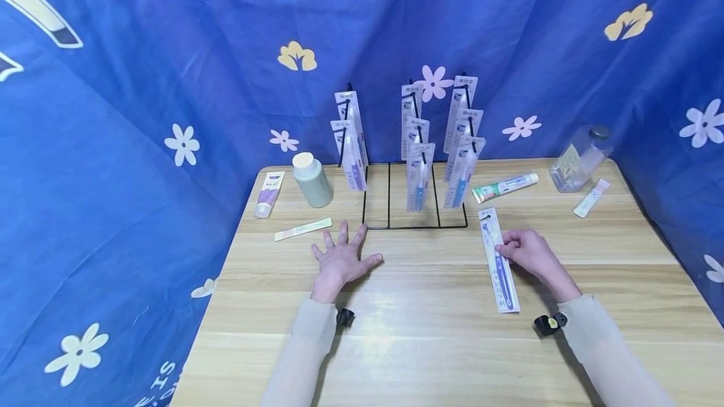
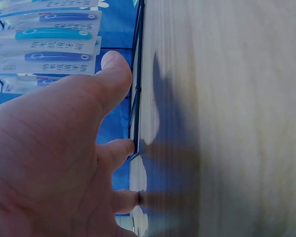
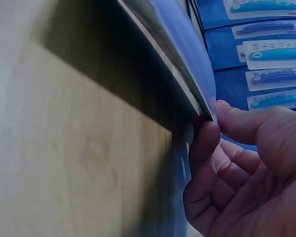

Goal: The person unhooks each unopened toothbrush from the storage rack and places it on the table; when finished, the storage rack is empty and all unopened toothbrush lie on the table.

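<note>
Between thumb and forefinger my right hand (image 1: 530,251) pinches the edge of a packaged toothbrush (image 1: 500,269) with a purple handle. In the right wrist view the package (image 3: 187,47) stands out over the tabletop, its shadow below. My left hand (image 1: 341,262) has its fingers spread wide over the table, the forefinger's tip right at the front left corner of a black wire rack (image 1: 415,228). From the rack's hooks hang several packaged toothbrushes (image 1: 420,184) in three rows, with purple or blue handles; the left wrist view shows some packages (image 2: 54,33) beyond the thumb.
Left of the rack are a purple-white tube (image 1: 269,193), a capped grey-green bottle (image 1: 313,184) and a slim sachet (image 1: 303,229). On the right lie a green-white toothpaste tube (image 1: 505,188), a clear dark-capped bottle (image 1: 579,159) and another sachet (image 1: 591,198). Blue patterned cloth (image 1: 226,49) hangs behind.
</note>
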Demonstrator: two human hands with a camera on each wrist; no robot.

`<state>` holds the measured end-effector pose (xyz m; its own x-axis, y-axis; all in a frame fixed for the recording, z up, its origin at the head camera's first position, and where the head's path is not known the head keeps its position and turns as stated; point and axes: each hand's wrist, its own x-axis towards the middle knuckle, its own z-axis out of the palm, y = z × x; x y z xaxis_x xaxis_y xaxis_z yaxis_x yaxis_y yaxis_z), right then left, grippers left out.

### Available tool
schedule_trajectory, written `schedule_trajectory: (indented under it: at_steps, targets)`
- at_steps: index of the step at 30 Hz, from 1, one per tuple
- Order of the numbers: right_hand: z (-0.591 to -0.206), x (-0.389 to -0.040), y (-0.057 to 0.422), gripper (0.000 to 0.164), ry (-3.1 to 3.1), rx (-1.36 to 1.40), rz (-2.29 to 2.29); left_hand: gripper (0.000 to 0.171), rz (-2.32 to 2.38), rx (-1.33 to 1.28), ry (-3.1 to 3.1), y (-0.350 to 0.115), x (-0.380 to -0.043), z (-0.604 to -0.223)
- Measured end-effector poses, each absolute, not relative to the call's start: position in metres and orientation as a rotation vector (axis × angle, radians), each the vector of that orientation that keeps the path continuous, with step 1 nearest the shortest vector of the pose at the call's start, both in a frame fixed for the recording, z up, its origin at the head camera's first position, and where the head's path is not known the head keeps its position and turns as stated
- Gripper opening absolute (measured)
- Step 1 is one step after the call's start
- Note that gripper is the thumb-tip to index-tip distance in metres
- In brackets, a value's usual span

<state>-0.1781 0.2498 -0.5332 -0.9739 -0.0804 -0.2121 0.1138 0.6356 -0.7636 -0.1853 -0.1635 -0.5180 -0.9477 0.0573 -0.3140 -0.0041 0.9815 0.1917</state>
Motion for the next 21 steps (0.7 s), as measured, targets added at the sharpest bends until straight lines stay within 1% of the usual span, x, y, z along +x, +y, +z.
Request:
schedule_trajectory:
  at_steps: [10, 21]
  targets:
    - [-0.5273, -0.1817, 0.2500, 0.032, 2.648, 0.066, -1.104, 0.089, 0.258, 0.038, 2.803, -0.1643, -0.1863, -0.5187]
    - [-0.5259, -0.1839, 0.2461, 0.027, 2.664, 0.096, -1.010, 0.089, 0.265, 0.038, 2.804, -0.1641, -0.1867, -0.5195]
